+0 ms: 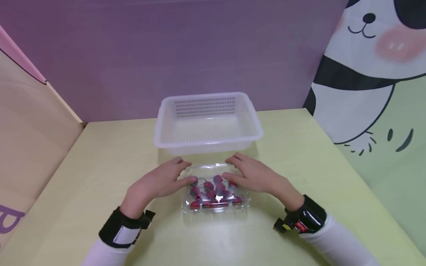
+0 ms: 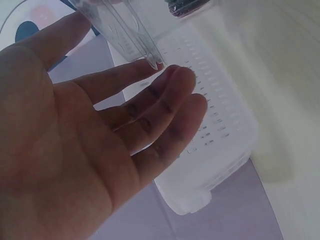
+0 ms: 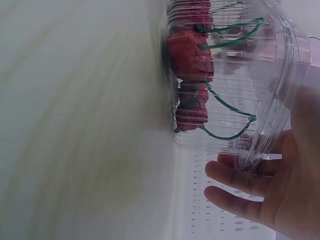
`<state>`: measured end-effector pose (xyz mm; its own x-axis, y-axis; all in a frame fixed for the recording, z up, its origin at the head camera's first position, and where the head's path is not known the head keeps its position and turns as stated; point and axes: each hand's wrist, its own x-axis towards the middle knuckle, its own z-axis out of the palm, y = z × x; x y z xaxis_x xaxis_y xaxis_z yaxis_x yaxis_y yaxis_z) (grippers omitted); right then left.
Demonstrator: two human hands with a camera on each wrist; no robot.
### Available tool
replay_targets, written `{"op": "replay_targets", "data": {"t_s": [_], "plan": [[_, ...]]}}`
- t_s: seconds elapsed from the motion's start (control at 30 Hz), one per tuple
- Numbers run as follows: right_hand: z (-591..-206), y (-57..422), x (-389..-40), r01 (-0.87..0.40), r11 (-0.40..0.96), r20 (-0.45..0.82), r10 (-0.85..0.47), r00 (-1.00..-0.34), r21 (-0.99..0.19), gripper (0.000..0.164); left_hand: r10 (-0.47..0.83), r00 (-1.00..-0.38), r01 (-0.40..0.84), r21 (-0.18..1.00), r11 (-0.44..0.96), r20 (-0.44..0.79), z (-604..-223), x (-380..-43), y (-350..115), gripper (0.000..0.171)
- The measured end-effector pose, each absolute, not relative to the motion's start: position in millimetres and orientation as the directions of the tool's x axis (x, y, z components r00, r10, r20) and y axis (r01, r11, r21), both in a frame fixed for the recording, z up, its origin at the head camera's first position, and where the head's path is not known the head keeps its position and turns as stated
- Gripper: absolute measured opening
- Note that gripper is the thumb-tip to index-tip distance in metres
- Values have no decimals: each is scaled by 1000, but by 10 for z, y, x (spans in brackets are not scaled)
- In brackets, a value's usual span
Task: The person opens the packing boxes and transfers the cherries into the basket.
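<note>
Purple wall [image 1: 133,55] at the back, with a panda picture [image 1: 352,105] on the right side, surrounds a pale yellow table [image 1: 100,166]. Near the table's far edge stands a white basket [image 1: 209,143] with slotted sides. Just in front of it, at the middle of the table, a clear plastic box [image 1: 209,170] lies flat. Inside are red cherries [image 1: 208,186], some with thin green stems [image 3: 232,43].

Two bare hands reach in from the near side, one to each far corner of the box. The left hand [image 1: 159,181] has its fingers loosely extended, not closed; its index fingertip touches the box's rim, and its thumb reaches over the top. The right hand [image 1: 257,173] touches the other corner, thumb over the top and fingers at the rim; whether it pinches the plastic cannot be told. Black bands [image 1: 114,225] circle both wrists, above white sleeves [image 1: 342,240].
</note>
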<state>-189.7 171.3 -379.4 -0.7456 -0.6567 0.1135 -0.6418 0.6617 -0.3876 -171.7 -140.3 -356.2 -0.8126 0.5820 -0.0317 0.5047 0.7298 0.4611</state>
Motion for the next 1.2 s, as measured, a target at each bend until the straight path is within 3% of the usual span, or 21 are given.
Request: {"op": "replay_targets", "data": {"t_s": [0.23,0.37,0.6,0.77,0.93,1.2], "plan": [[-3817,1709,-1876,-631,666,117,-645,-755,-398,58,614,-789,552,464,693,21,-3536,-1697,-1373,56],[-3818,1701,-1862,-621,673,104,-640,-761,-402,58,599,-800,547,455,703,35,-3530,-1680,-1371,63],[-3800,1698,-1834,-604,702,96,-619,-779,-376,58,544,-838,452,496,741,-49,-3430,-1574,-1301,106],[-3776,1682,-1818,-595,716,95,-607,-789,-365,56,536,-838,431,482,762,-97,-3404,-1509,-1238,123],[-3758,1676,-1805,-584,724,91,-597,-797,-366,56,548,-825,432,471,769,-138,-3400,-1482,-1202,127],[-3762,1673,-1794,-563,732,86,-578,-811,-384,58,572,-810,458,468,755,-129,-3410,-1496,-1198,116]]}}
